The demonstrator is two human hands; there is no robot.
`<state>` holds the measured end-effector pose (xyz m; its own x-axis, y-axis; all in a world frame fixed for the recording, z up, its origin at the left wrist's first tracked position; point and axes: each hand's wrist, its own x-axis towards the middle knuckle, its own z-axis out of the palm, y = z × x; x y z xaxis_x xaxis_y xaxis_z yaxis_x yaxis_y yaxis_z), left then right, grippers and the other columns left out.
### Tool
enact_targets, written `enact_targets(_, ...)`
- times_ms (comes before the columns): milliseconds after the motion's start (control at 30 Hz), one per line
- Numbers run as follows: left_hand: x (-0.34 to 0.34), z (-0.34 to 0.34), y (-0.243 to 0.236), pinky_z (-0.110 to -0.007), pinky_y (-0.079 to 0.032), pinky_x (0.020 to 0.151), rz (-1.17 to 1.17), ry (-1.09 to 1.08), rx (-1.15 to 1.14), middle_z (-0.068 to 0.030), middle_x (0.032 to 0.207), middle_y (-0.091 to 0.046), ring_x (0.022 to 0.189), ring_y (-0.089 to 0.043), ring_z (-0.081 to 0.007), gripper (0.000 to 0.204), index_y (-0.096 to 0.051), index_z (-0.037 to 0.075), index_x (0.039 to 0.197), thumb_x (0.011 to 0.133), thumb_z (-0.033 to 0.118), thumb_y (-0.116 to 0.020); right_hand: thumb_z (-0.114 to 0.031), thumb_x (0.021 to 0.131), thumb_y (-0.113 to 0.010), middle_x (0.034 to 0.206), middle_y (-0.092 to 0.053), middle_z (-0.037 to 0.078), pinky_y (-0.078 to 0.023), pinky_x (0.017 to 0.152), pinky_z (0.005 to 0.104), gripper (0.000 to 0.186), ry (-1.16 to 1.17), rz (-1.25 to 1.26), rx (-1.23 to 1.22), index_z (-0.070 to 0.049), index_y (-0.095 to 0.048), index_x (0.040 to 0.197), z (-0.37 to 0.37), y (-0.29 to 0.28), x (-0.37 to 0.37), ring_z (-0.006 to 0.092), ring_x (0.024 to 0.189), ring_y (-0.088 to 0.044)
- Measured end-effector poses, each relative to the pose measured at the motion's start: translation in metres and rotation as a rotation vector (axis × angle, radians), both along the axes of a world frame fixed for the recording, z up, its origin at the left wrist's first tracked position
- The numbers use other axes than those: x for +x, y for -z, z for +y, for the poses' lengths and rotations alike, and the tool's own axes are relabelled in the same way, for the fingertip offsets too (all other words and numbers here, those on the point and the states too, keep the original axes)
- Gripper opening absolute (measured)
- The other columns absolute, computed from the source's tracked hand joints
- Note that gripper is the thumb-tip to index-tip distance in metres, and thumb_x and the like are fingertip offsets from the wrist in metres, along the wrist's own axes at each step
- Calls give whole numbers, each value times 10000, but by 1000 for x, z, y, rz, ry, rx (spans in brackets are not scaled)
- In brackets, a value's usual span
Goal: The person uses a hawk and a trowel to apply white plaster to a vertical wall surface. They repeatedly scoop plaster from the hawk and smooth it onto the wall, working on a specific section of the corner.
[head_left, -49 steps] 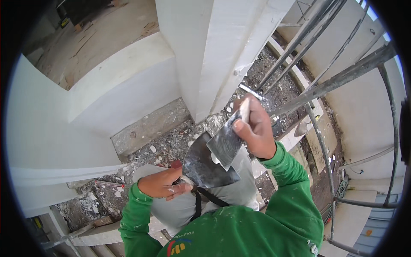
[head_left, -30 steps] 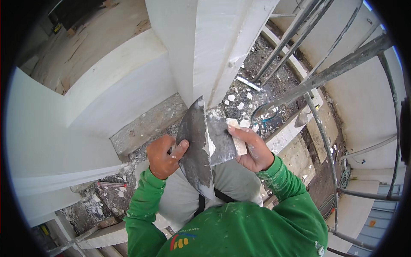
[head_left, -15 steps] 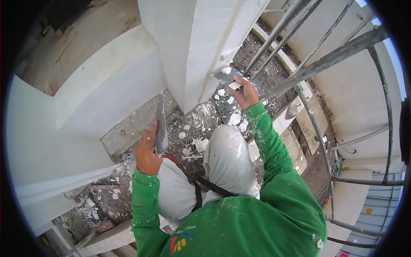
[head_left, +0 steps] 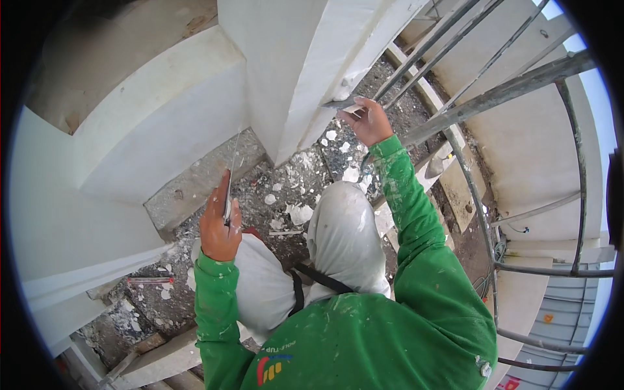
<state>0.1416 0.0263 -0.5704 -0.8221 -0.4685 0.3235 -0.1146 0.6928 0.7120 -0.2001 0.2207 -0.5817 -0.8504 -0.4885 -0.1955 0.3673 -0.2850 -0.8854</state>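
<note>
My left hand [head_left: 219, 229] is closed round a flat steel trowel [head_left: 228, 201], which is turned nearly edge-on so its blade shows as a thin line. Its handle is hidden by my fingers. Up and to the right, my right hand [head_left: 368, 122] grips a putty knife [head_left: 340, 104] by its pale handle. The blade lies against the side of the white column [head_left: 311, 71], beside a small lump of white plaster [head_left: 341, 90]. Whether the blade touches that lump is hard to tell.
Broken concrete ground [head_left: 292, 175] with scattered white plaster bits spreads below the column. Metal scaffold bars [head_left: 494, 91] stand close on my right. A low curved wall [head_left: 162, 123] is on the left. A red-ended tool [head_left: 151, 280] lies on the ground.
The trowel in my left hand has turned from showing its face to edge-on. My right hand has tilted the putty knife and brought its blade to the column; the plaster lump is now at the column's side.
</note>
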Motion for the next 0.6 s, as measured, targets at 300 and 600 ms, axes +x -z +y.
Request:
enact_targets(300,-4,-5,14,-397,-481,791,35,1,125,-215,1088,-593,920,-604,-379,401,-476,7,1277,884,69,-523,-53,912,-461,1126,-503,200,-440,1021,455,261,-66,23,-85,107,-443,1118,-11,-138,-5,317,1070,-500)
enact_targets(600,-4,-5,21,-407,-456,661,138,-69,58,-189,832,-602,736,-584,-370,183,-565,-12,1002,861,100,-598,-75,877,-447,1125,-576,162,-447,985,448,265,38,-54,-97,46,-498,1107,39,-44,28,282,1075,-556)
